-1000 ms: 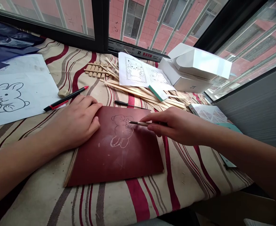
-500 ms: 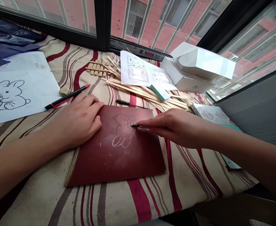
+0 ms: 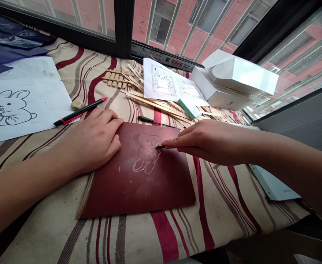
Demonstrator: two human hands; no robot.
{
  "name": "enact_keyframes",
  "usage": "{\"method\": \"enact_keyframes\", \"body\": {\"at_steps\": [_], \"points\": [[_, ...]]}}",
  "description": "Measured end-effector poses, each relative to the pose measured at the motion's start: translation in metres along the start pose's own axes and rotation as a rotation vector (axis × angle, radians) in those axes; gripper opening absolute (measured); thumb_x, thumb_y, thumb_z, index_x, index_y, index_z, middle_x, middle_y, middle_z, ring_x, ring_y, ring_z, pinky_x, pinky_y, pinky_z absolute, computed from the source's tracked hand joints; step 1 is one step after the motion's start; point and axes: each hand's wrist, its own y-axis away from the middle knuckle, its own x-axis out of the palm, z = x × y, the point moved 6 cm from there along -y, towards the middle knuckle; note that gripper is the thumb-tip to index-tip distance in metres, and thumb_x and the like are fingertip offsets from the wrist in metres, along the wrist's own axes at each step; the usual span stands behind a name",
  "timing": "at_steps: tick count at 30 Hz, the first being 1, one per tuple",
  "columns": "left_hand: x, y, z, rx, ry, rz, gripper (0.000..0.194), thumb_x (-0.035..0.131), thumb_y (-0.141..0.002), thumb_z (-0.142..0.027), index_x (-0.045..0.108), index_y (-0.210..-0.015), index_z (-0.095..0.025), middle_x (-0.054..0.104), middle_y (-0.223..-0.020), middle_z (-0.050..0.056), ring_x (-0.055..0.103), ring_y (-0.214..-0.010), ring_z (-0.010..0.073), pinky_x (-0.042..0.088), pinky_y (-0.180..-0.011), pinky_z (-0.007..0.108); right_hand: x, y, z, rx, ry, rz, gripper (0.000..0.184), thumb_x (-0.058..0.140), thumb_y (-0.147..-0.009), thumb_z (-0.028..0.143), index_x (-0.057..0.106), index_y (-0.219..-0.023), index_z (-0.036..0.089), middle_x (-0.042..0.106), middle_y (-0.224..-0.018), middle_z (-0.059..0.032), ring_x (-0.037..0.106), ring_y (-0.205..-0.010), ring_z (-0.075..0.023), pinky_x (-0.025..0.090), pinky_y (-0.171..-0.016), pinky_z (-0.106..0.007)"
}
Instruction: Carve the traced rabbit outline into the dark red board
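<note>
A dark red board lies on the striped cloth, bearing an upside-down rabbit drawing. The rabbit's ears have pale scratched outlines; its body is in thin dark lines. My left hand rests on the board's upper left corner, fingers curled and thumb against the surface, holding it. In my right hand is a slim pen-like carving tool, pinched with the index finger stretched along it. Its dark tip touches the drawing near the rabbit's carrot. The palm hides most of the shaft.
Left lies a paper with a rabbit picture, beside an eraser and a black-and-red pen. Behind the board are a black-handled tool, thin wooden strips, a printed sheet and a white box. A pale booklet lies right.
My right hand and wrist have lifted and tilted slightly, with the tool tip still on the drawing. The whole view has shifted a little. My left hand keeps its place on the board.
</note>
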Motion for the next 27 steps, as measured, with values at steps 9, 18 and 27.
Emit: {"method": "enact_keyframes", "body": {"at_steps": [9, 18, 27], "points": [[-0.001, 0.001, -0.004, -0.043, -0.008, 0.028, 0.069, 0.022, -0.101, -0.038, 0.074, -0.134, -0.005, 0.069, -0.129, 0.021, 0.064, -0.127, 0.0408, 0.055, -0.117, 0.058, -0.007, -0.016, 0.027, 0.189, 0.284, 0.21, 0.052, 0.06, -0.099, 0.003, 0.082, -0.14, 0.027, 0.077, -0.076, -0.0037, 0.052, -0.057, -0.0146, 0.029, -0.055, -0.029], [0.0, 0.003, -0.005, -0.041, -0.021, -0.007, 0.065, 0.025, -0.101, -0.035, 0.075, -0.132, -0.007, 0.068, -0.129, 0.021, 0.064, -0.126, 0.0408, 0.058, -0.112, 0.059, -0.005, -0.024, 0.056, 0.169, 0.515, 0.299, 0.014, 0.071, -0.095, 0.025, 0.083, -0.093, 0.018, 0.058, -0.056, -0.0033, 0.045, -0.05, -0.016, 0.028, -0.054, -0.032], [-0.001, 0.001, -0.008, 0.015, -0.066, 0.006, 0.061, 0.027, -0.101, -0.03, 0.075, -0.129, -0.006, 0.069, -0.126, 0.022, 0.064, -0.125, 0.0419, 0.056, -0.115, 0.061, -0.003, -0.021, 0.056, 0.25, 0.323, 0.129, 0.019, 0.075, -0.083, 0.01, 0.086, -0.085, 0.026, 0.065, -0.058, -0.003, 0.05, -0.048, -0.0156, 0.034, -0.054, -0.034]]}}
